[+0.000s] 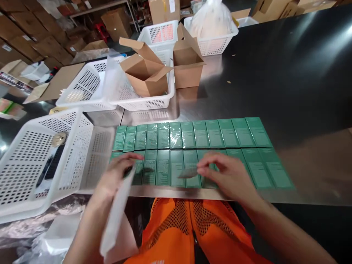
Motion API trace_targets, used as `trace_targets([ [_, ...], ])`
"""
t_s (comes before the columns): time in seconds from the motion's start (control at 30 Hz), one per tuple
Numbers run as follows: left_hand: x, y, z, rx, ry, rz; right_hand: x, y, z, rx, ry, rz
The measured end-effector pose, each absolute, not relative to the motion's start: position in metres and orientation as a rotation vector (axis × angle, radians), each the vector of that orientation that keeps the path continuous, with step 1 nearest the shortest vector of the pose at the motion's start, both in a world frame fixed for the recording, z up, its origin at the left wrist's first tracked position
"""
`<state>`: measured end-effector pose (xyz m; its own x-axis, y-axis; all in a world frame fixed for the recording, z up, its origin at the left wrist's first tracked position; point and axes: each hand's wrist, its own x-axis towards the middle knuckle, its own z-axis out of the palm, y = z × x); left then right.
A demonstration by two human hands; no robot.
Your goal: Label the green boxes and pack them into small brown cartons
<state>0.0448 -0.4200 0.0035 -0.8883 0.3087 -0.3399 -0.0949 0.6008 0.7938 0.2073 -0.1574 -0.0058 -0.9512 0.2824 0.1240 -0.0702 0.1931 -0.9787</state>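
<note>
Two rows of green boxes [163, 168] lie flat, side by side, along the front of the metal table. Over the left end of the near row is my left hand [108, 180], closed on a white sheet [117, 216] that hangs down past the table edge. My right hand [229, 174] pinches a small, thin translucent piece, perhaps a sticker [188, 172], between thumb and fingers above the near row. Motion blurs this piece, and whether it touches a box I cannot tell. Both hands cover parts of the near row.
A white plastic basket [68, 179] with a tape roll [59, 139] and dark items stands at left. Behind the boxes are more white baskets [150, 104] and two open cardboard boxes [188, 75]. A basket with a filled plastic bag [211, 22] stands farther back.
</note>
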Motion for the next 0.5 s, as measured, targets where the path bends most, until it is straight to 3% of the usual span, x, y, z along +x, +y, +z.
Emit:
trace_targets([
  [0.1, 0.076, -0.397, -0.006, 0.387, 2.139, 1.056, 0.180, -0.150, -0.021, -0.497, -2.302, 2.070],
  [0.27, 0.106, -0.383, -0.029, 0.464, 1.996, 0.941, 0.163, -0.164, -0.048, -0.578, -2.213, 2.251],
  [0.5, 0.113, -0.377, -0.041, 0.462, 2.155, 0.803, 0.163, -0.180, -0.063, -0.646, -2.428, 1.819],
])
